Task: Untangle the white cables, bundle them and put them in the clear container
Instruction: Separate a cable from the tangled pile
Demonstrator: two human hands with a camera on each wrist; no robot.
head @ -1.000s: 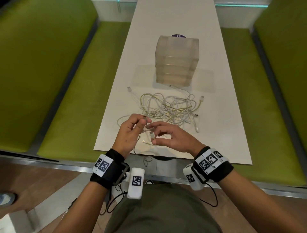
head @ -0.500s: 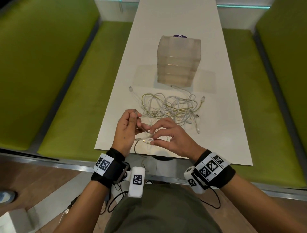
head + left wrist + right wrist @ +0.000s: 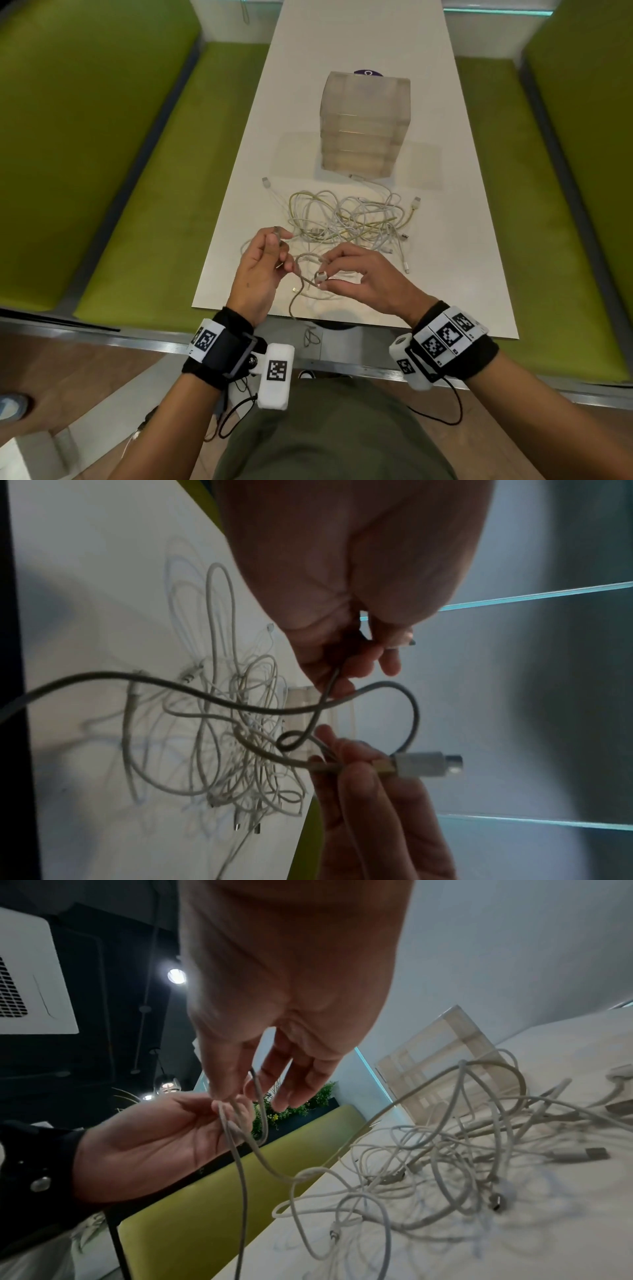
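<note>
A tangle of white cables (image 3: 349, 222) lies on the white table (image 3: 462, 274) in front of the clear container (image 3: 364, 120), which stands upright further back. Above the table's near edge both hands hold one grey-white cable (image 3: 301, 270) that loops between them. My left hand (image 3: 279, 237) pinches one end of it between thumb and fingers. My right hand (image 3: 323, 274) pinches it just behind a USB plug (image 3: 424, 764). In the right wrist view the right hand's fingertips (image 3: 236, 1091) meet the cable next to the left hand (image 3: 154, 1137), with the tangle (image 3: 462, 1150) beyond.
Green bench seats (image 3: 154, 222) run along both sides of the narrow table. A purple disc (image 3: 368, 72) lies behind the container. Part of the held cable hangs over the table's near edge (image 3: 310, 337). Loose plugs (image 3: 415, 202) stick out of the tangle on the right.
The hands were close together a second ago. The left hand has drawn its cable end up and to the left, and a loop of cable now spans between the hands.
</note>
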